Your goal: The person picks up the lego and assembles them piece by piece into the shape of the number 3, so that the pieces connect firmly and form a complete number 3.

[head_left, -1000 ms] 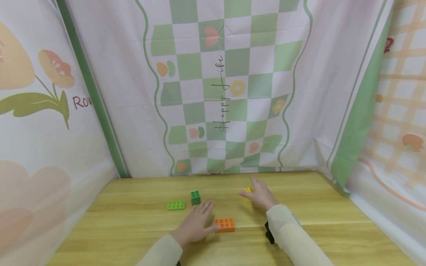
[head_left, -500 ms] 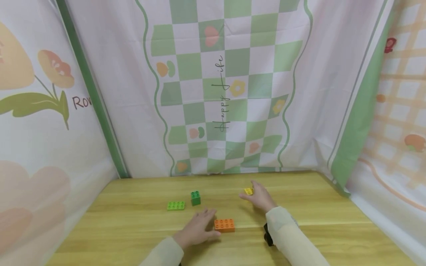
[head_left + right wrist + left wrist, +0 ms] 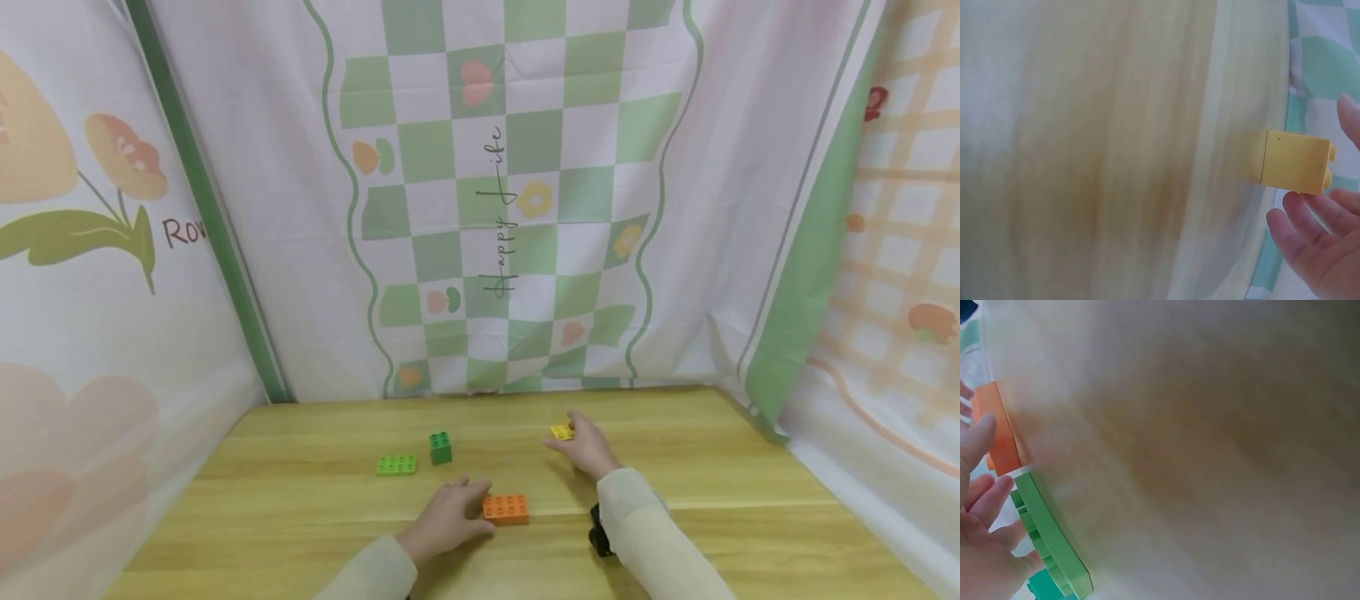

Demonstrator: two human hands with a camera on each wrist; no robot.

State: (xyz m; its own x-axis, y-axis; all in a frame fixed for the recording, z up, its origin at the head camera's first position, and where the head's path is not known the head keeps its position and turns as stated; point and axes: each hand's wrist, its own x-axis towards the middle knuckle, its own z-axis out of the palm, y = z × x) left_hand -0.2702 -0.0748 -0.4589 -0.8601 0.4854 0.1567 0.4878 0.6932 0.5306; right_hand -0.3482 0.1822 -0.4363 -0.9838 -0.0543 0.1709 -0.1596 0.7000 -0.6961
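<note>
An orange toy building brick [image 3: 507, 510] lies on the table in the head view. My left hand [image 3: 448, 515] is at its left end, thumb on the near side and fingers on the far side, spread rather than gripping. In the left wrist view the thumb overlaps the orange brick [image 3: 1002, 447], so contact is unclear. Farther back on the right, my right hand [image 3: 588, 448] reaches around a small yellow brick [image 3: 562, 432], partly hidden by it. The right wrist view shows the yellow brick [image 3: 1297, 161] between thumb and fingers, with a gap on the thumb side.
Left of centre a flat light green brick [image 3: 396, 465] lies beside a taller dark green brick [image 3: 440, 447]. The wooden table [image 3: 300, 508] meets a checked curtain [image 3: 525, 250] at the back, with printed cloth on both sides.
My left hand has drawn back slightly, and its thumb and fingers now stand either side of the orange brick's end. The right hand has shifted a little beside the yellow brick.
</note>
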